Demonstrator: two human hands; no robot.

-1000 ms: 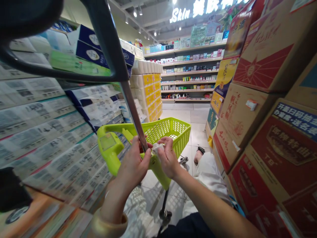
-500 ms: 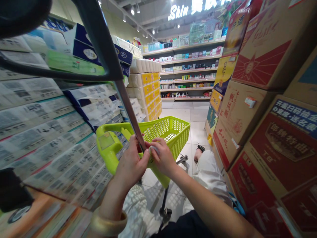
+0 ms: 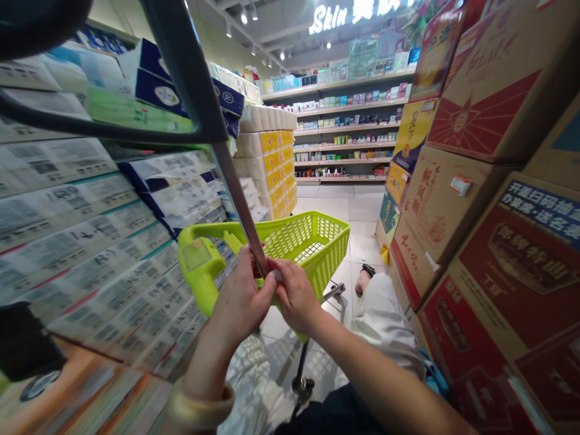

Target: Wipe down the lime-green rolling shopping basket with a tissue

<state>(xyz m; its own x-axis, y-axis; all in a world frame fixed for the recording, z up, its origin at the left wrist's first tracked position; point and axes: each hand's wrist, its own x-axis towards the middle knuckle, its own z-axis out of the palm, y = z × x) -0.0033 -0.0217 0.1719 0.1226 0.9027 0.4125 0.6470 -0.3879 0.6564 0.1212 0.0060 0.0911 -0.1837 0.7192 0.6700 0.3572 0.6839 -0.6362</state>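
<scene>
A shiny metal tube [image 3: 240,205] slants down from a black plastic frame [image 3: 199,90] at upper left. My left hand [image 3: 242,287] is closed round the tube's lower visible part, its thumb lying along the near side. Right beside it, my right hand [image 3: 294,290] is closed with its fingertips at the tube, touching the left thumb. A small greyish bit [image 3: 277,275] shows between the two hands; I cannot make out what it is. Just behind both hands stands a lime-green shopping basket [image 3: 330,248] on a wheeled metal frame. The tube's lower end is hidden by my hands.
Stacked tissue packs [image 3: 81,211] rise on the left, with yellow-and-white packs [image 3: 276,169] farther on. Cardboard boxes [image 3: 462,193] are piled high along the right. Shelves of small goods [image 3: 344,127] line the back. Tiled floor [image 3: 362,226] runs between.
My right hand has shifted slightly, its fingers now closer against the tube and less of the pale bit showing. My left hand keeps its hold.
</scene>
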